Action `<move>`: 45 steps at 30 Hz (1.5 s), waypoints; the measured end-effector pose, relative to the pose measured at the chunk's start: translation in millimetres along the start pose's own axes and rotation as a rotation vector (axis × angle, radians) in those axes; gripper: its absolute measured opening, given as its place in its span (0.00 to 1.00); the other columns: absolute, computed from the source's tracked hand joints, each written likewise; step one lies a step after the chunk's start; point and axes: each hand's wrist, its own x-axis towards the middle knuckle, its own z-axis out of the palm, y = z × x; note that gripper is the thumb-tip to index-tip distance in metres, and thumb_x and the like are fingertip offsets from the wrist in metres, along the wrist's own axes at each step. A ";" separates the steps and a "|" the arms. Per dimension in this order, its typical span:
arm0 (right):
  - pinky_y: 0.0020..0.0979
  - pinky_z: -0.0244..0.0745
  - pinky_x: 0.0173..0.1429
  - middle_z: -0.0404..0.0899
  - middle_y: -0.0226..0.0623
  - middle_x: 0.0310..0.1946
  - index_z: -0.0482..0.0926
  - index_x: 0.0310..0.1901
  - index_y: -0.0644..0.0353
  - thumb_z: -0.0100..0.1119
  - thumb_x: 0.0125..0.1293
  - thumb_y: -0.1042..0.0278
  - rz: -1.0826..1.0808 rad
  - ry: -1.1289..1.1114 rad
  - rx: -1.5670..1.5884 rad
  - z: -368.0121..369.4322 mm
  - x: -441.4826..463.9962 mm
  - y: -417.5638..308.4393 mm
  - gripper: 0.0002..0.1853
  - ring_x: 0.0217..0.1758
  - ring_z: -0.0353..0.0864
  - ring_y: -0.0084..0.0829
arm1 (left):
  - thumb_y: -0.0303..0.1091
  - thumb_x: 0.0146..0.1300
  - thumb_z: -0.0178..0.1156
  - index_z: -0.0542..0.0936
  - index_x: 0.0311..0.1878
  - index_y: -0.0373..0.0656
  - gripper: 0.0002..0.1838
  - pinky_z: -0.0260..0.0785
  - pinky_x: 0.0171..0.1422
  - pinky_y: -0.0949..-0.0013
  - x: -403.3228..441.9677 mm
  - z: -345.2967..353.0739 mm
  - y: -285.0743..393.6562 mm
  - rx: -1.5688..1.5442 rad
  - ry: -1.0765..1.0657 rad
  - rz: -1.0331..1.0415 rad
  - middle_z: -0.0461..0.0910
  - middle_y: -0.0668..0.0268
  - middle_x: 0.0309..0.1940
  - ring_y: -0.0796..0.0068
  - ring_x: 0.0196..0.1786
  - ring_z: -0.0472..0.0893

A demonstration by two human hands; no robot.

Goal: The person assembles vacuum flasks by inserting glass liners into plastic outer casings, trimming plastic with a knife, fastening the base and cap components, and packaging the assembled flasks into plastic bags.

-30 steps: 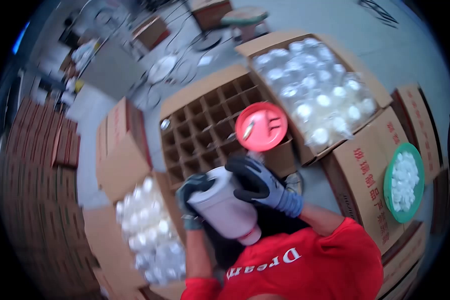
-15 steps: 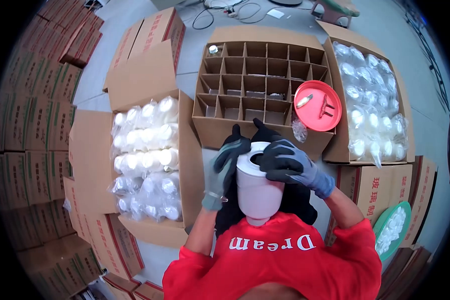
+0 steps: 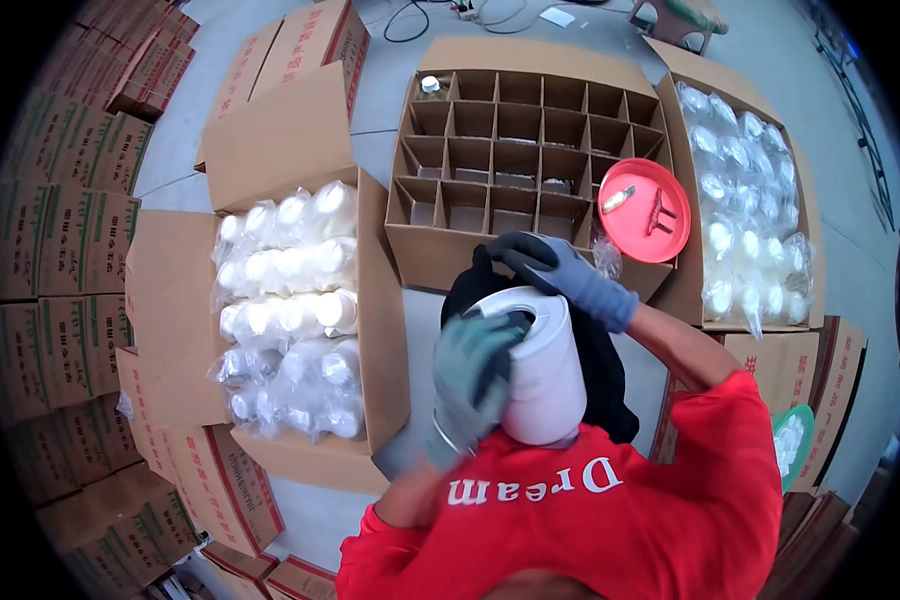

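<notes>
A white cylindrical container with a round opening in its end rests on my lap against the red shirt. My left hand, in a grey-green glove, is at the opening's left side, blurred, with its fingertips by the dark hole; whether it holds anything is hidden. My right hand, in a grey and black glove, is above the container's far rim with its fingers bent; what is under them cannot be made out. Beyond the hands, a divided carton holds one capped bottle in its far left compartment.
A red plate with small tools sits on the divided carton's right corner. Open cartons of wrapped white-capped bottles stand left and right. A green basin is at the right, stacked boxes at the far left.
The container has tilted and shifted slightly right. My left hand has moved from its side onto the opening, and my right hand has moved up from the rim to its far side.
</notes>
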 end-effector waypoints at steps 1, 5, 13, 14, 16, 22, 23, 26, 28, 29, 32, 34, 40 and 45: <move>0.32 0.73 0.55 0.81 0.41 0.46 0.77 0.53 0.63 0.55 0.71 0.61 -0.011 0.012 0.045 -3.9 -5.6 -3.8 0.16 0.49 0.80 0.32 | 0.32 0.64 0.52 0.80 0.51 0.37 0.16 0.62 0.68 0.54 10.3 -6.2 -27.2 -0.237 0.042 -0.043 0.80 0.55 0.49 0.53 0.57 0.77; 0.30 0.69 0.62 0.78 0.42 0.51 0.75 0.57 0.64 0.48 0.72 0.68 0.095 0.271 0.655 7.3 -37.5 -58.5 0.16 0.55 0.77 0.32 | 0.42 0.70 0.44 0.82 0.45 0.35 0.21 0.62 0.68 0.59 47.4 -2.1 -56.9 -0.283 -0.043 0.111 0.82 0.55 0.48 0.55 0.56 0.79; 0.35 0.65 0.66 0.73 0.45 0.58 0.69 0.59 0.67 0.42 0.75 0.67 0.043 0.276 -0.006 14.8 -55.5 -90.1 0.18 0.61 0.73 0.36 | 0.34 0.71 0.49 0.78 0.52 0.36 0.15 0.73 0.52 0.64 59.4 -1.3 -106.3 -0.107 -0.109 -0.194 0.82 0.54 0.44 0.62 0.46 0.82; 0.34 0.66 0.65 0.75 0.44 0.55 0.71 0.58 0.67 0.44 0.73 0.69 0.030 0.306 0.044 11.5 -57.7 -77.5 0.17 0.59 0.74 0.36 | 0.32 0.70 0.50 0.77 0.53 0.37 0.14 0.72 0.53 0.62 67.0 -2.7 -91.5 -0.084 -0.128 -0.125 0.82 0.54 0.45 0.61 0.47 0.81; 0.33 0.66 0.65 0.75 0.44 0.55 0.72 0.58 0.67 0.45 0.71 0.71 -0.024 0.333 0.026 -1.6 -61.0 -60.9 0.17 0.58 0.75 0.35 | 0.39 0.76 0.44 0.78 0.53 0.34 0.19 0.74 0.56 0.63 47.9 2.7 -125.4 0.243 -0.032 0.089 0.82 0.57 0.48 0.65 0.50 0.82; 0.33 0.62 0.70 0.72 0.43 0.60 0.68 0.64 0.64 0.43 0.72 0.68 -0.162 0.661 0.176 -41.1 -66.5 -8.0 0.21 0.63 0.71 0.33 | 0.33 0.75 0.45 0.70 0.62 0.31 0.19 0.61 0.72 0.65 39.1 -57.4 -135.0 -0.113 0.613 -0.063 0.76 0.54 0.57 0.66 0.61 0.75; 0.34 0.61 0.70 0.72 0.42 0.61 0.67 0.65 0.63 0.43 0.73 0.66 -0.121 0.661 0.397 -24.9 -54.9 -8.1 0.22 0.64 0.70 0.33 | 0.32 0.74 0.47 0.70 0.63 0.32 0.20 0.60 0.72 0.67 20.4 -37.8 -143.7 -0.156 0.547 -0.103 0.75 0.54 0.58 0.66 0.62 0.73; 0.36 0.59 0.71 0.70 0.39 0.64 0.63 0.69 0.59 0.42 0.75 0.59 -0.038 0.546 0.878 18.2 -5.4 -6.2 0.24 0.67 0.67 0.30 | 0.38 0.73 0.46 0.73 0.62 0.33 0.22 0.61 0.69 0.68 37.2 7.5 -38.6 -0.651 0.155 -0.377 0.76 0.55 0.59 0.66 0.64 0.73; 0.38 0.59 0.69 0.69 0.36 0.65 0.62 0.70 0.55 0.43 0.74 0.53 0.071 0.387 0.787 10.6 2.4 -6.6 0.27 0.67 0.66 0.28 | 0.38 0.73 0.42 0.76 0.57 0.32 0.22 0.62 0.68 0.65 31.6 13.6 -6.2 -0.360 0.060 -0.247 0.78 0.53 0.56 0.61 0.61 0.75; 0.40 0.60 0.68 0.68 0.35 0.66 0.62 0.71 0.52 0.44 0.74 0.49 0.118 0.291 0.671 5.4 1.3 -6.1 0.29 0.68 0.65 0.27 | 0.38 0.73 0.41 0.78 0.54 0.32 0.22 0.61 0.69 0.64 25.2 19.2 -3.7 -0.297 0.132 -0.212 0.79 0.52 0.55 0.59 0.61 0.76; 0.32 0.64 0.64 0.73 0.37 0.59 0.72 0.61 0.58 0.51 0.72 0.52 0.116 0.412 0.340 0.0 -7.0 10.4 0.23 0.61 0.71 0.30 | 0.39 0.72 0.41 0.81 0.48 0.31 0.23 0.59 0.70 0.63 44.6 4.2 -21.0 -0.304 -0.003 -0.005 0.80 0.51 0.53 0.57 0.60 0.76; 0.28 0.68 0.60 0.77 0.40 0.51 0.76 0.53 0.62 0.54 0.72 0.61 0.062 0.555 -0.078 -12.2 -15.4 1.7 0.16 0.56 0.75 0.32 | 0.40 0.75 0.39 0.83 0.44 0.33 0.24 0.64 0.65 0.65 49.9 5.4 -63.6 -0.333 0.051 -0.124 0.84 0.55 0.45 0.63 0.55 0.79; 0.31 0.64 0.67 0.76 0.44 0.56 0.73 0.58 0.68 0.45 0.73 0.65 -0.185 0.795 -0.328 -40.9 -60.4 -52.6 0.19 0.62 0.74 0.36 | 0.46 0.77 0.41 0.76 0.56 0.32 0.25 0.69 0.62 0.63 49.7 -36.4 -126.9 -0.326 0.099 -0.323 0.81 0.56 0.50 0.63 0.56 0.78; 0.33 0.64 0.68 0.74 0.46 0.58 0.72 0.59 0.69 0.46 0.72 0.60 -0.171 0.351 -0.067 12.6 -54.2 -31.7 0.22 0.62 0.73 0.37 | 0.44 0.77 0.41 0.75 0.59 0.29 0.25 0.65 0.66 0.64 44.3 -1.2 -76.0 -0.496 0.123 -0.302 0.78 0.54 0.56 0.63 0.58 0.77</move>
